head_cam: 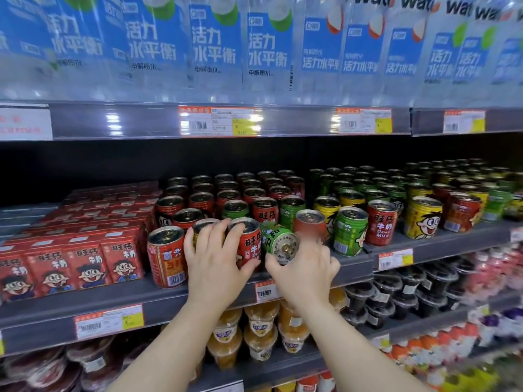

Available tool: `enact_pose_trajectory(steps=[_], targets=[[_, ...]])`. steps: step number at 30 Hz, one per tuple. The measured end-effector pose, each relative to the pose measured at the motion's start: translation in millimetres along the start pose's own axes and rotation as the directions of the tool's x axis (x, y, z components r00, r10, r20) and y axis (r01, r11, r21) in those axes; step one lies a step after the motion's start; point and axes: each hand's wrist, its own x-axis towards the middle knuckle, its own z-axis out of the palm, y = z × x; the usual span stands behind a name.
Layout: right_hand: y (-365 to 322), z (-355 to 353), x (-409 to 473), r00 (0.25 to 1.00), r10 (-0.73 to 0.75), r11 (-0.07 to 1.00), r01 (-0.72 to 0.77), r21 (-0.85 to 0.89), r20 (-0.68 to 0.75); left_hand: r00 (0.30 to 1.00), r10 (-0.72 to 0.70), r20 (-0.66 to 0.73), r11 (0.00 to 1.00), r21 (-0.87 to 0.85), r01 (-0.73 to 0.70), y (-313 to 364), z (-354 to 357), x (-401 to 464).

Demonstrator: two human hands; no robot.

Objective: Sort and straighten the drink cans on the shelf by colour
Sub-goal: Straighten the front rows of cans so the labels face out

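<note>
Red, green and yellow drink cans stand mixed on the middle shelf (198,295). My left hand (215,261) grips an upright red can (250,244) at the shelf front, fingers over its top and over a yellow can (202,226) beside it. My right hand (307,267) holds a green can (278,243) tipped on its side, its base facing me. A blurred red can (310,223) leans just behind my right fingers. Another red can (167,256) stands to the left. Upright green (349,230), red (380,222) and yellow (421,217) cans stand to the right.
Red milk cartons (82,261) fill the shelf's left part. Blue-labelled water bottles (215,46) line the shelf above, with price tags (216,121) on its rail. Fruit cups (260,332) and dark jelly cups (396,295) sit on lower shelves.
</note>
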Motion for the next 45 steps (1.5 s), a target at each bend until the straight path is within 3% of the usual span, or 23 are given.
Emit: enact_pose_trajectory(steps=[3, 10, 14, 17, 21, 27, 30, 34, 38, 45], targets=[[-3.7, -5.7, 6.9, 0.996, -0.013, 0.996, 0.021, 0.092, -0.092, 1.000, 0.011, 0.004, 1.000, -0.015, -0.011, -1.5, 0.4, -0.4], [1.6, -3.8, 10.3, 0.997, -0.028, 0.994, 0.021, 0.103, 0.066, 1.000, 0.026, -0.006, 0.999, -0.027, -0.026, -3.0, -0.9, -1.3], [28.5, -23.3, 8.6, 1.000, 0.017, 0.975, -0.015, 0.220, -0.011, 0.999, -0.005, -0.034, 1.000, -0.021, 0.004, -1.9, 0.6, -1.7], [68.3, -43.7, 22.3, 0.988, 0.136, 0.978, -0.121, 0.168, -0.080, 0.993, -0.102, -0.063, 0.990, -0.106, 0.095, 23.8, -3.2, -4.2], [101.5, -58.0, 49.1, 0.973, 0.226, 0.971, -0.220, 0.093, -0.053, 0.999, -0.030, -0.014, 0.952, -0.306, 0.024, 86.8, 6.9, -10.3], [126.1, -62.5, 75.2, 0.987, 0.096, 0.993, -0.103, 0.050, 0.127, 0.990, -0.104, 0.099, 0.914, -0.383, 0.135, 151.0, 41.3, -9.7], [139.9, -60.1, 75.1, 0.984, -0.075, 0.990, 0.055, 0.127, 0.160, 0.977, -0.193, 0.087, 0.931, -0.298, 0.211, 166.9, 56.6, -8.5], [169.2, -71.4, 89.1, 0.914, -0.349, 0.927, 0.304, 0.220, 0.208, 0.937, -0.343, 0.067, 0.903, -0.253, 0.348, 188.7, 65.3, -8.7], [200.7, -91.0, 126.5, 0.986, -0.164, 0.928, 0.144, 0.343, 0.031, 0.901, -0.433, 0.016, 0.882, -0.201, 0.427, 215.9, 67.7, -5.3], [243.5, -98.5, 147.3, 0.995, -0.103, 0.931, 0.102, 0.352, -0.018, 0.961, -0.276, 0.019, 0.922, -0.278, 0.270, 288.6, 81.0, 15.0]])
